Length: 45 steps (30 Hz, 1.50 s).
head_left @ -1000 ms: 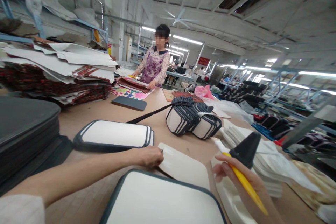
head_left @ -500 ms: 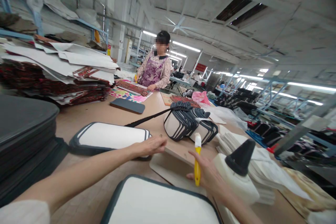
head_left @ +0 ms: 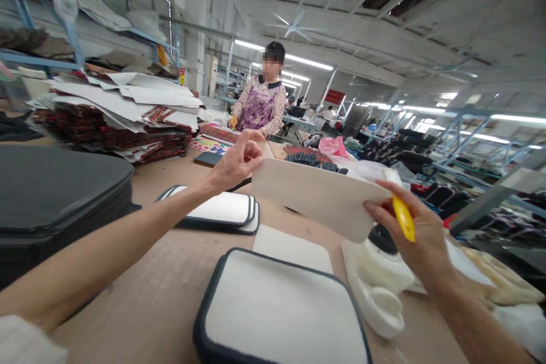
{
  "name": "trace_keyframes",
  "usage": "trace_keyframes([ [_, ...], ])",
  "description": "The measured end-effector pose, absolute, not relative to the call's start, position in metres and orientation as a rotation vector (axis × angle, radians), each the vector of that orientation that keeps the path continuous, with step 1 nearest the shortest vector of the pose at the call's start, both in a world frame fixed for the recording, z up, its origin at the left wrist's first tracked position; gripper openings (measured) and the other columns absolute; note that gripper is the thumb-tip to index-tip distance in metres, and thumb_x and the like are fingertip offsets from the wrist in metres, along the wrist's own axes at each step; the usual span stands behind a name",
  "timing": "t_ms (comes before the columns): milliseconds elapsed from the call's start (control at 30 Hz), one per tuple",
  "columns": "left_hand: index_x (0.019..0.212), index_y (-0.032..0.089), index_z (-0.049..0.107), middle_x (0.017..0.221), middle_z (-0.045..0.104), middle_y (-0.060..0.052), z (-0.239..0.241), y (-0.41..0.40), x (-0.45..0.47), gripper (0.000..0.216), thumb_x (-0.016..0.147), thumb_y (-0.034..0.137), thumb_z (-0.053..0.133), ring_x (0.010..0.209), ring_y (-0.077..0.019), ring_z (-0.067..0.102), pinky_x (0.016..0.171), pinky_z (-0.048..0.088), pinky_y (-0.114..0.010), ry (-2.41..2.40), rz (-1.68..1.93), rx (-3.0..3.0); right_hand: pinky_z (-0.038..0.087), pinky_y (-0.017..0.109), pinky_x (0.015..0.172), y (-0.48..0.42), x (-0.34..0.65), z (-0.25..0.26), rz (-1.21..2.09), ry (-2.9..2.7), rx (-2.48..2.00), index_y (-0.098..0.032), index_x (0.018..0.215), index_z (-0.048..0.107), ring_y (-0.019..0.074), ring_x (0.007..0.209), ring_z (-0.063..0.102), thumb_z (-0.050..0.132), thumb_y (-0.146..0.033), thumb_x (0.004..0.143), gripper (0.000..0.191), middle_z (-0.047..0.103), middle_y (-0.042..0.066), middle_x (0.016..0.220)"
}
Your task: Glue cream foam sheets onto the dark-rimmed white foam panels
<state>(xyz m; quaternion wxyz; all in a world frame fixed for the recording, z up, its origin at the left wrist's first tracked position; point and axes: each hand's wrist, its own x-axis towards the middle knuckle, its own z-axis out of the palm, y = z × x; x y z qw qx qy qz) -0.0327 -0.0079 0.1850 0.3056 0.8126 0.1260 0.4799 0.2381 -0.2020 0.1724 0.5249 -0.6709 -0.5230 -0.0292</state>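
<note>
A cream flat panel (head_left: 318, 196) is held up above the table between both hands. My left hand (head_left: 236, 162) pinches its far left corner. At the near right corner, my right hand (head_left: 416, 233) grips the panel while also holding a yellow-handled tool (head_left: 403, 219). Right in front of me lies a white panel with dark piping (head_left: 281, 310). Another cream panel (head_left: 292, 247) lies flat beyond it, under the raised one.
Two more piped panels (head_left: 217, 210) are stacked mid-table, and a pile of dark panels (head_left: 60, 190) sits at left. A white glue bottle (head_left: 377, 267) stands at right. Patterned sheets (head_left: 123, 119) are heaped far left. A person in a purple apron (head_left: 264, 105) works at the far end.
My left hand went from resting on the cream panel to lifting it off the table. My right hand, still with the yellow tool, came over and took the panel's other corner.
</note>
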Motion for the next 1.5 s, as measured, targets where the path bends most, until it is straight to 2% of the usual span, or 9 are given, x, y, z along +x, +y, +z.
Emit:
trace_keyframes([
  [100,0.086,0.015,0.054,0.071,0.052,0.002,0.203,-0.04,-0.059,0.013,0.075,0.022,0.055,0.069,-0.0116,0.051,0.064,0.038,-0.023,0.287,1.168,2.109,0.046,0.024,0.055,-0.228,0.225,0.177,0.083,-1.129,-1.588,-0.025,0.12,0.055,0.0136,0.062,0.054,0.07,-0.046,0.065,0.061,0.058,0.0,0.075],
  [167,0.075,0.012,0.061,0.074,0.057,-0.001,0.205,-0.061,-0.072,0.012,0.075,0.023,0.055,0.072,-0.0134,0.052,0.063,0.039,-0.024,0.411,1.099,2.066,0.049,0.026,0.057,-0.244,0.216,0.171,0.109,-1.099,-1.631,-0.024,0.118,0.057,0.0157,0.066,0.058,0.072,-0.047,0.061,0.063,0.061,0.002,0.079],
  [267,0.089,0.011,0.067,0.081,0.064,-0.003,0.19,-0.084,-0.086,0.023,0.07,0.023,0.061,0.074,-0.0151,0.055,0.064,0.042,-0.025,0.552,0.901,1.844,0.05,0.027,0.06,-0.265,0.202,0.155,0.092,-1.087,-1.716,-0.022,0.113,0.06,0.0168,0.067,0.06,0.072,-0.05,0.057,0.064,0.062,0.003,0.079],
  [400,0.113,0.014,0.06,0.085,0.065,-0.003,0.153,-0.102,-0.094,0.051,0.063,0.02,0.068,0.076,-0.015,0.057,0.066,0.043,-0.025,0.529,0.683,1.641,0.049,0.025,0.056,-0.282,0.197,0.125,0.176,-1.075,-1.79,-0.021,0.11,0.058,0.0155,0.061,0.059,0.07,-0.051,0.059,0.061,0.062,0.001,0.075],
  [567,0.082,0.011,0.07,0.085,0.065,-0.005,0.108,-0.112,-0.094,0.02,0.067,0.022,0.063,0.078,-0.0172,0.056,0.07,0.043,-0.027,0.64,0.691,1.729,0.047,0.026,0.053,-0.287,0.21,0.08,0.186,-1.183,-1.811,-0.021,0.111,0.055,0.0155,0.058,0.059,0.069,-0.05,0.062,0.058,0.062,-0.001,0.07],
  [767,0.095,0.011,0.069,0.086,0.063,-0.004,0.081,-0.107,-0.091,0.033,0.062,0.015,0.065,0.076,-0.016,0.055,0.067,0.043,-0.025,0.737,0.625,1.846,0.047,0.026,0.056,-0.283,0.211,0.051,0.028,-1.281,-1.888,-0.022,0.112,0.055,0.015,0.058,0.059,0.061,-0.051,0.071,0.05,0.061,-0.001,0.069],
  [933,0.097,0.011,0.069,0.084,0.058,-0.002,0.08,-0.111,-0.094,0.037,0.06,0.009,0.062,0.072,-0.0136,0.051,0.059,0.039,-0.02,0.797,0.588,1.993,0.047,0.027,0.059,-0.282,0.214,0.038,0.003,-1.27,-2.038,-0.024,0.118,0.052,0.0166,0.061,0.062,0.055,-0.054,0.073,0.055,0.064,0.0,0.072],
  [1167,0.103,0.012,0.067,0.087,0.056,-0.001,0.08,-0.115,-0.096,0.045,0.058,0.008,0.062,0.068,-0.0122,0.048,0.062,0.04,-0.022,0.767,0.563,2.047,0.047,0.028,0.052,-0.28,0.22,0.038,0.024,-1.269,-2.14,-0.024,0.116,0.054,0.0192,0.06,0.064,0.056,-0.059,0.067,0.059,0.066,-0.001,0.067],
  [1500,0.108,0.017,0.066,0.101,0.054,-0.003,0.087,-0.124,-0.103,0.051,0.057,0.009,0.068,0.084,-0.0167,0.05,0.072,0.043,-0.025,0.771,0.497,2.048,0.045,0.031,0.056,-0.287,0.197,0.038,-0.168,-1.278,-2.112,-0.024,0.118,0.054,0.0215,0.063,0.064,0.045,-0.061,0.076,0.057,0.067,0.002,0.072],
])
